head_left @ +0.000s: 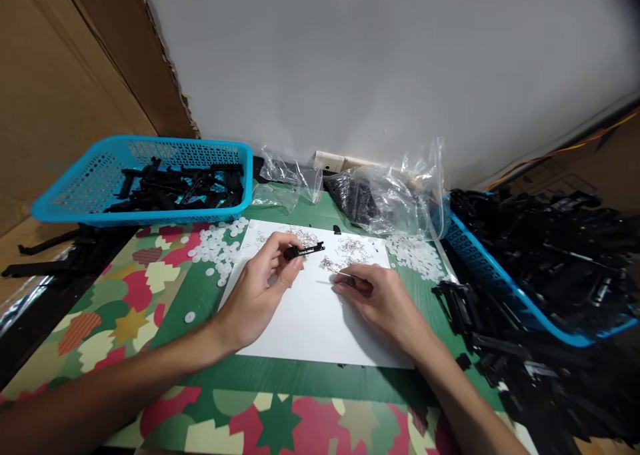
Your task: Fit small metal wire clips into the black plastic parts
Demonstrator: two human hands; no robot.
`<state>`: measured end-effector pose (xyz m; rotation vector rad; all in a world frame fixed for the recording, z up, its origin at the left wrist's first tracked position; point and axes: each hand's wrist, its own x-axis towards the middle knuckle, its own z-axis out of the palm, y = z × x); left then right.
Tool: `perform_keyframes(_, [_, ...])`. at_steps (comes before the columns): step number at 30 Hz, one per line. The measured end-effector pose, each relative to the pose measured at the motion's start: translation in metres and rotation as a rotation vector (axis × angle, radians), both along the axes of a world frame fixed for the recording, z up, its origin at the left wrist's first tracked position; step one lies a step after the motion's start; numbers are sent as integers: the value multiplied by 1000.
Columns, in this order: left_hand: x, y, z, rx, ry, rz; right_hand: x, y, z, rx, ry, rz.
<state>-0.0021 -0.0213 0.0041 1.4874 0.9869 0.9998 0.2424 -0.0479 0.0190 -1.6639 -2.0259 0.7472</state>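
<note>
The left hand (257,285) pinches a black plastic part (314,248) above the white sheet (310,325), toward its far edge. The right hand (377,298) grips a thin tool (346,275) (too small to name) just beside the heaps of tiny wire bits (353,247), and little white discs (217,249) lie past the sheet's left and right edges.

At twelve o'clock stands a wall (380,61); at ten, cardboard (65,101). A wire (603,135) runs between two and three. A cover (129,325) spans eight to six; a bag (295,170) lies near centre, toward eleven.
</note>
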Motion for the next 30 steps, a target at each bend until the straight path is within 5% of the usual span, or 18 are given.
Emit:
perform_keyframes(6, [2,-1,2,-24,-44,-14,-2,-1,4,4,16,61])
perform_keyframes(15, [-6,20,6,36,-56,181,-11,5,3,165,-35,112])
perform_keyframes(30, [-8,26,2,27,-173,221,-55,53,12,66,7,199])
